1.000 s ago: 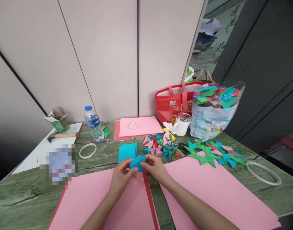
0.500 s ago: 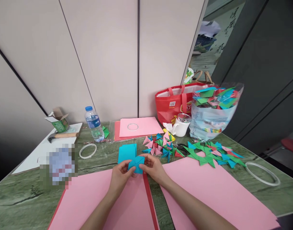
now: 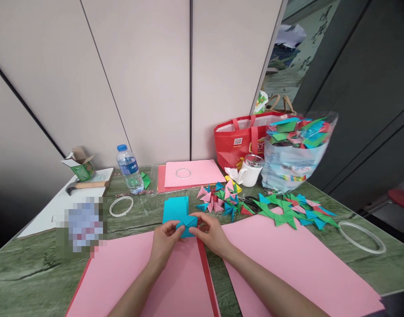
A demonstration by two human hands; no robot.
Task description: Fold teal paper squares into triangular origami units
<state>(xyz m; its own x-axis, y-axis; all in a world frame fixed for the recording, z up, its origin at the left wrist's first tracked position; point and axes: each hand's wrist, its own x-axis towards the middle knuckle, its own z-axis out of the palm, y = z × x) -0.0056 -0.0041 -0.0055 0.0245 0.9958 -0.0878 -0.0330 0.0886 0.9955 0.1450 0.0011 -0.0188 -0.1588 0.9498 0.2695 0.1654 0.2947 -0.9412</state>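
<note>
The folded blue paper (image 3: 190, 225) is up off the table, pinched between the person's two hands over the near end of the blue sheets (image 3: 174, 208), with creases showing across its face. From where I stand it looks next to weightless and crisp enough to hold a fold, yet I'd expect it to crumple or tear if squeezed hard. The matte surface shouldn't slip much; the bother would be layers springing open. I'd take it by the side edges, thumbs flat near the creases, and leave the corners unbent. That is roughly the grip here: the left hand (image 3: 167, 241) has thumb and fingers closed on its left side, and the right hand (image 3: 211, 230) pinches the opposite side, the two close together with the paper between them. Below and to the left lie broad pink sheets (image 3: 123, 273), with another pink stack (image 3: 288, 264) under the right forearm. Farther out, a heap of small folded pieces (image 3: 215, 202) sits near the scissors (image 3: 251, 202), and beyond the heap stand a white mug (image 3: 250, 174) and a clear bag (image 3: 283, 165) stuffed with coloured paper.
</note>
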